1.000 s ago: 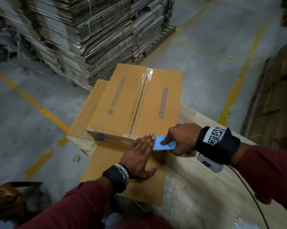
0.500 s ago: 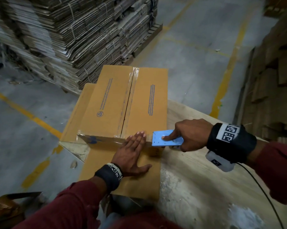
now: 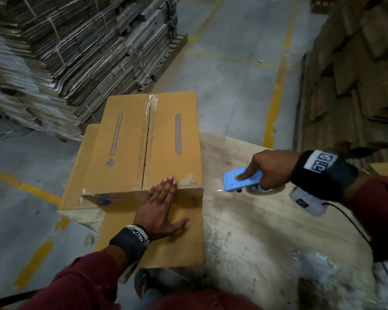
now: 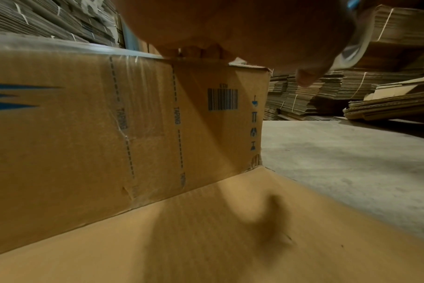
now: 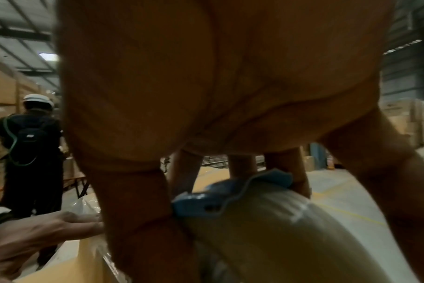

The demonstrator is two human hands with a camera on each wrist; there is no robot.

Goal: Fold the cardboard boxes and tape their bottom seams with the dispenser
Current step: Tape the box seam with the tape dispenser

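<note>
One box, one dispenser, two hands at the counter

One folded cardboard box (image 3: pixel 152 142) sits at the counter's (image 3: pixel 267 231) left edge; one blue tape dispenser (image 3: pixel 242 179); two hands, left hand (image 3: pixel 159 211) and right hand (image 3: pixel 271 168); one other person (image 5: pixel 29 145) stands behind, wearing one white helmet (image 5: pixel 37 99).

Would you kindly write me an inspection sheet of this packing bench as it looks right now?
Surface: pale wooden table, scuffed, white residue near its front edge.
Job's things: cardboard box upside down with its lower flaps spread flat; clear tape runs along the centre seam and down the near side. Blue tape dispenser off the box, to its right.
Clutter: nothing seen on the table beyond the residue.
Hands: left hand flat, pressing the tape end on the box's near side; right hand grips the dispenser.
Cables: black cable trailing from the right wrist camera.
Surroundings: bundled flat cardboard stacks, yellow floor lines, another person in a white helmet.
</note>
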